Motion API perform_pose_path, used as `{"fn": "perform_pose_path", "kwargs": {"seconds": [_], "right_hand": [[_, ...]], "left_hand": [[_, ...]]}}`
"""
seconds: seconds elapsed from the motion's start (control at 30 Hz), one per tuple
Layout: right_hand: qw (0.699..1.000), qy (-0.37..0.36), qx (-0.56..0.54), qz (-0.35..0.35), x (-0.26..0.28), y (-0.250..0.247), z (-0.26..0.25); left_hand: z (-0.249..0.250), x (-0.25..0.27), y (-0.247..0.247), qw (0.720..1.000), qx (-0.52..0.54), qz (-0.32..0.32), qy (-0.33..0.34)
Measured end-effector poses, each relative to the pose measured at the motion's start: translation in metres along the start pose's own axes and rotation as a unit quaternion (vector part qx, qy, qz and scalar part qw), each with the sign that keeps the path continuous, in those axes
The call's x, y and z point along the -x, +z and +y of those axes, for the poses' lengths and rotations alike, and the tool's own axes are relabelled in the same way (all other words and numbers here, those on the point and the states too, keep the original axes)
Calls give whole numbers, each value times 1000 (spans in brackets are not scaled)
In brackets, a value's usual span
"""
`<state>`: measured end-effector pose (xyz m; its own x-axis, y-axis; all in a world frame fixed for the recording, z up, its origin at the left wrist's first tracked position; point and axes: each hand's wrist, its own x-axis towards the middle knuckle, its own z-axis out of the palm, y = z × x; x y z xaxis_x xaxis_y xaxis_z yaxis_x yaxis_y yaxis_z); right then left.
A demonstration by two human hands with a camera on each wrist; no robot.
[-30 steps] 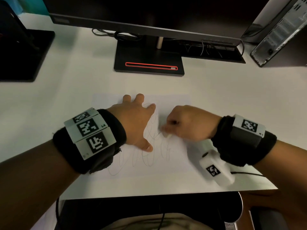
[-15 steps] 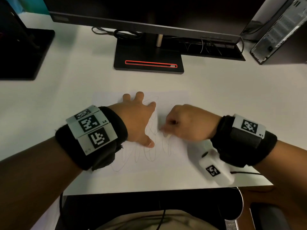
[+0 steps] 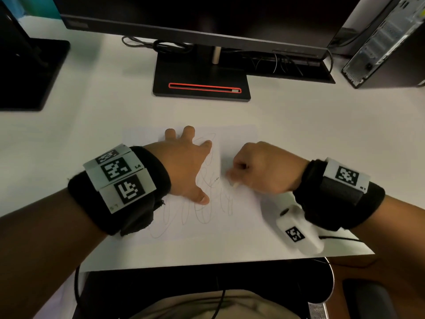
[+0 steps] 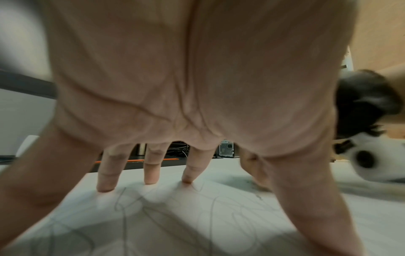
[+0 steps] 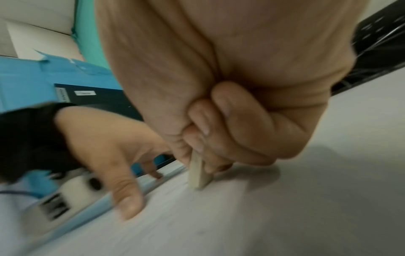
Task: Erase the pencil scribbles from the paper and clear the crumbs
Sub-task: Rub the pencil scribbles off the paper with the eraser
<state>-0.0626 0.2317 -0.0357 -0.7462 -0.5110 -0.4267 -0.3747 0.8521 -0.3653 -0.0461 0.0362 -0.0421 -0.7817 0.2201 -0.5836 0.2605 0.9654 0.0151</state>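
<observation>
Erasing is the step in hand: right hand (image 3: 264, 168) pinches the eraser (image 5: 198, 175) against the paper (image 3: 241, 217) on the worktop (image 3: 299, 125), left hand (image 3: 184, 164) spread flat holding it. Scribbles (image 3: 202, 210) remain; next, rub leftward.

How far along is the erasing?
Done: a strip of paper right of the scribbles looks bare.
In hand: right hand pinches the eraser onto the sheet; left hand pins it, fingers spread.
Left: most scribbles remain; dark crumbs not cleared.
</observation>
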Motion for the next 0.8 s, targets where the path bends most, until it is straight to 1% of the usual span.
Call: {"fn": "perform_pose_path", "kwargs": {"seconds": [0.07, 0.1, 0.17, 0.23, 0.33, 0.37, 0.4, 0.47, 0.53, 0.6, 0.67, 0.73, 0.8], "right_hand": [[999, -21, 11, -33, 5, 9, -7], [999, -17, 13, -39, 5, 9, -6], [1000, 9, 2, -14, 2, -1, 3], [1000, 10, -5, 9, 1, -3, 5], [999, -26, 3, -28, 10, 15, -7], [999, -27, 8, -39, 11, 15, -9], [999, -18, 7, -36, 10, 12, -6], [1000, 9, 5, -10, 5, 2, 1], [1000, 4, 6, -2, 5, 2, 0], [999, -22, 12, -28, 11, 12, -7], [999, -25, 12, -44, 13, 14, -8], [1000, -6, 0, -20, 10, 7, -1], [1000, -14, 0, -4, 12, 8, -1]], "left_hand": [[0, 0, 0, 1000, -4, -1, 1], [0, -1, 0, 1000, -5, -1, 1], [-1, -1, 0, 1000, -4, 0, 0], [-1, -1, 0, 1000, -5, -1, -3], [1, -2, -1, 1000, -6, -2, -3], [1, -2, -1, 1000, -8, -1, -2], [0, -3, 0, 1000, -8, 0, -2], [0, -2, 0, 1000, -6, -2, -3], [0, -2, 0, 1000, -9, -2, -4], [0, -2, 0, 1000, -9, 1, -2], [0, -3, 1, 1000, -11, 4, -2], [-1, -2, 1, 1000, -7, 2, -2], [-1, -2, 1, 1000, -8, 2, -1]]}}
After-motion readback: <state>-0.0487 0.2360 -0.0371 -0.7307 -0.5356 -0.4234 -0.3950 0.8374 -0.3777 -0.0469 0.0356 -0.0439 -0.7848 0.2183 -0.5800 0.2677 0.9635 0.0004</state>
